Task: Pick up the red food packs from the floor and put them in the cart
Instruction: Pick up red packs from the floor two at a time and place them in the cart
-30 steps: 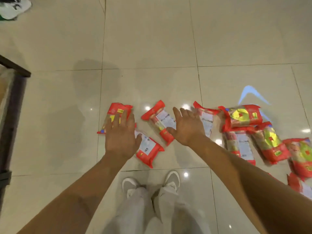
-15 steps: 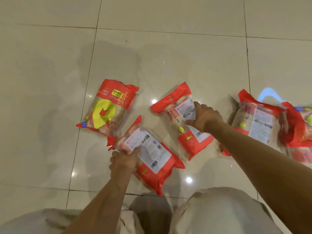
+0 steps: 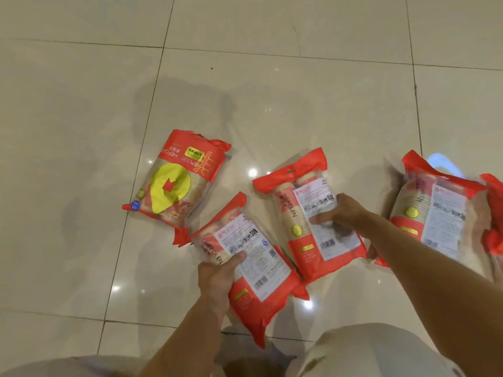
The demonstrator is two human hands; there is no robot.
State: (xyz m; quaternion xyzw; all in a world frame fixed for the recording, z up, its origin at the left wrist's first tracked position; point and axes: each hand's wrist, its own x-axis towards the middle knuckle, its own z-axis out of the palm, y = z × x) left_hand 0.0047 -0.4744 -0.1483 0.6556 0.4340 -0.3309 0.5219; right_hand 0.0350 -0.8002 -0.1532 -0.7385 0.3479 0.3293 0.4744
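Note:
Several red food packs are in view over a glossy tiled floor. My left hand (image 3: 217, 278) grips the left edge of one pack (image 3: 253, 270), label side up. My right hand (image 3: 340, 213) is closed on the right edge of a second pack (image 3: 304, 213), also label side up. A third pack (image 3: 177, 180) lies flat to the left, face up with a yellow mark. A fourth pack (image 3: 435, 213) lies at the right behind my right forearm, with part of another red pack (image 3: 494, 213) at the frame edge. No cart is in view.
Beige floor tiles (image 3: 272, 104) with dark grout lines stretch ahead and to the left. My knees in light trousers (image 3: 367, 349) fill the bottom edge. A bluish light patch (image 3: 441, 161) shines on the floor behind the right pack.
A second ago both hands hovered open above the packs. They came down and closed on two packs, and the view dropped lower and nearer; the two held packs now look slightly raised.

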